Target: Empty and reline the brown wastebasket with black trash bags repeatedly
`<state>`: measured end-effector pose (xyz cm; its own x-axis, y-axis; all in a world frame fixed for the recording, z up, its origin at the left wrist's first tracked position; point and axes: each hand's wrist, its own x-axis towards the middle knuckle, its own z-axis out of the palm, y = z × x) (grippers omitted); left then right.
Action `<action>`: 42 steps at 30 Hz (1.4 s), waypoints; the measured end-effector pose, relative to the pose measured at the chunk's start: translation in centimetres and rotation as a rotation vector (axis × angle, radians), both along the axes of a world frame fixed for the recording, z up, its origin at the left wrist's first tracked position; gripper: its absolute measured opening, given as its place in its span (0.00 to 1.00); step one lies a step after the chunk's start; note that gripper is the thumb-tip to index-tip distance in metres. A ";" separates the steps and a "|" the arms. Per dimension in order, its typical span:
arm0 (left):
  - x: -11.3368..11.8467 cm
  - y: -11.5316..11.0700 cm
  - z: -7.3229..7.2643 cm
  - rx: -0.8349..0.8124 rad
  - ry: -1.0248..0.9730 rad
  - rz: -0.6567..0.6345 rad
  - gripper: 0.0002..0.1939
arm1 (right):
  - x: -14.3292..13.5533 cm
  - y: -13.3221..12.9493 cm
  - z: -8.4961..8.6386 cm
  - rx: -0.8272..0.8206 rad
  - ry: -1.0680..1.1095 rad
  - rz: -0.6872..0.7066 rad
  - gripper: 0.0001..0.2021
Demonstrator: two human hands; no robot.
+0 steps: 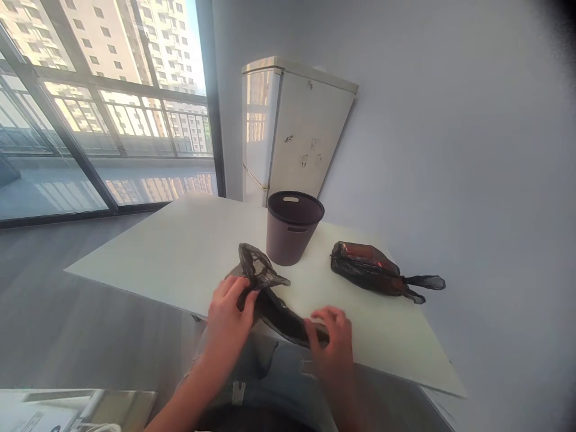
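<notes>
Tapered purple plastic bin (288, 243) is standing on white four-sided table (180, 252) — boxy white refrigerator (303, 132) standing behind both. Limp black plastic bag (285, 318) is stretching before bin, over table's near edge — bulging black plastic bag (364, 273) is lying right of bin.

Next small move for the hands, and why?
I'd likely pull the held black bag open: it's bunched into a strip, left hand at its looped end, right hand at the other, and no bag covers the bin's rim.
</notes>
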<state>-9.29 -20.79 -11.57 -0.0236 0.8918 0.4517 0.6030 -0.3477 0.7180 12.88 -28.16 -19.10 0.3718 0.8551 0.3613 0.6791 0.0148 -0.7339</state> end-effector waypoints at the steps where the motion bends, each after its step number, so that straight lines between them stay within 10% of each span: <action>1: 0.3 -0.2 0.1 -0.055 -0.025 -0.046 0.07 | -0.1 0.5 1.1 0.025 0.082 -0.002 0.17; 7: 1.1 -1.0 -0.6 -0.443 -0.168 -0.356 0.17 | -3.0 5.1 4.4 -0.260 1.016 0.561 0.24; 12: -1.8 -0.5 -1.5 -0.475 -0.422 -0.391 0.16 | -0.5 6.6 3.3 -0.121 1.320 0.279 0.19; 20: -2.8 0.8 -0.8 -0.350 -0.495 -0.245 0.11 | 7.0 5.5 3.7 -0.145 0.847 0.161 0.22; 26: -1.5 0.9 0.9 -0.098 -0.139 0.039 0.06 | 6.2 0.1 5.7 0.319 0.008 -0.209 0.12; 29: -0.3 0.0 1.9 -0.011 0.003 0.072 0.08 | 2.2 -0.9 5.6 0.511 -0.330 0.000 0.08; 31: 0.7 -0.8 2.5 0.061 0.084 -0.019 0.09 | -0.4 -0.2 6.0 0.297 -0.483 0.258 0.13; 35: 0.6 -1.0 3.3 0.108 0.097 -0.046 0.11 | 1.0 2.1 7.7 -0.361 -0.550 0.183 0.10; 38: -1.6 0.7 3.4 0.049 0.083 0.111 0.09 | 6.7 2.5 9.0 -0.228 -0.357 -0.035 0.14; 42: -3.1 2.0 3.1 0.022 0.051 0.135 0.10 | 8.7 0.9 9.6 0.098 -0.112 0.033 0.23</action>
<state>-12.37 -18.83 -8.49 -0.1192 0.8719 0.4750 0.6810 -0.2764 0.6781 21.57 -27.29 -9.53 0.2970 0.8249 0.4809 0.7544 0.1061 -0.6478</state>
